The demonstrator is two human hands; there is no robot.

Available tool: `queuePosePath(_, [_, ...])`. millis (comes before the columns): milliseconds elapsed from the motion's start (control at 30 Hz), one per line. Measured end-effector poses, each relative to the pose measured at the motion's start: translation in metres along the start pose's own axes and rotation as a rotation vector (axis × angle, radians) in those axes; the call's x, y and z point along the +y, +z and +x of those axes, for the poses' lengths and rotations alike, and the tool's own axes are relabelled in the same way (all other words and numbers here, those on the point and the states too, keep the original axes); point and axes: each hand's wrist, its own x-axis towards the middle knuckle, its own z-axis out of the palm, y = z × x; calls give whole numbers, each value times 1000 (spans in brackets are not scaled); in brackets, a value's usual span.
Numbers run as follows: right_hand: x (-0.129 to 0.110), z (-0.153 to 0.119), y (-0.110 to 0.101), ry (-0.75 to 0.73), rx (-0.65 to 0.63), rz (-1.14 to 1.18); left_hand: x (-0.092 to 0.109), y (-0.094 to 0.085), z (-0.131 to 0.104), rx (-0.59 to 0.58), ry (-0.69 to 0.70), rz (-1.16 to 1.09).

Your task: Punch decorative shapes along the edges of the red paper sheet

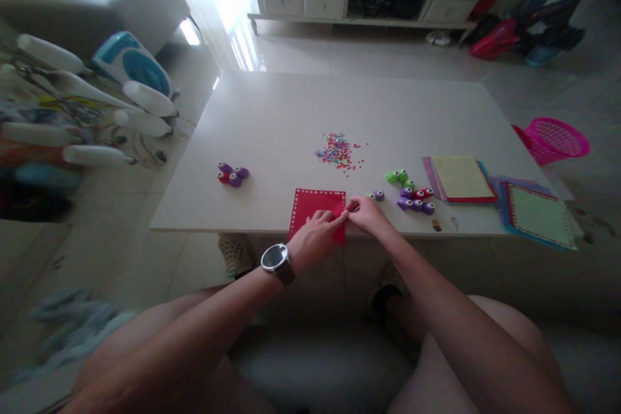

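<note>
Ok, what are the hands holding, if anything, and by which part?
Can't tell. The left hand lies over the red dotted-border sheet; the right hand is bunched at the sheet's right edge, too small to confirm a grip.

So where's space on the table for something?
The white table has space beyond the colorful bits, and between them and the left purple-red cluster. Crowded: the near side from the red sheet rightward, with eyed pieces and paper stacks.

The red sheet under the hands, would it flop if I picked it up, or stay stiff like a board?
The red sheet looks thin, so it would probably be light and bend a little, not stay board-stiff. Its near end sticks out past the edge of the white table, so pulling it toward you might slide it off.
</note>
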Motion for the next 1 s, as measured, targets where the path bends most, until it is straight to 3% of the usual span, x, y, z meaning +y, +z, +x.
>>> queuePosePath(400, [0, 2, 1, 1, -10, 12, -2, -4, 2, -3, -13, 10])
queuePosePath(633, [7, 1, -11, -20, -74, 73, -12, -8, 1, -15, 57, -41])
queuePosePath(800, [14, -5, -19, -134, 53, -81, -15, -3, -2, -30, 66, 33])
queuePosePath(900, [17, -11, -20, -255, 66, -211, -15, -1, -3, -55, 59, 73])
queuePosePath(1000, [17, -15, -23, -276, 63, -312, -14, -1, -5, -70, 67, 94])
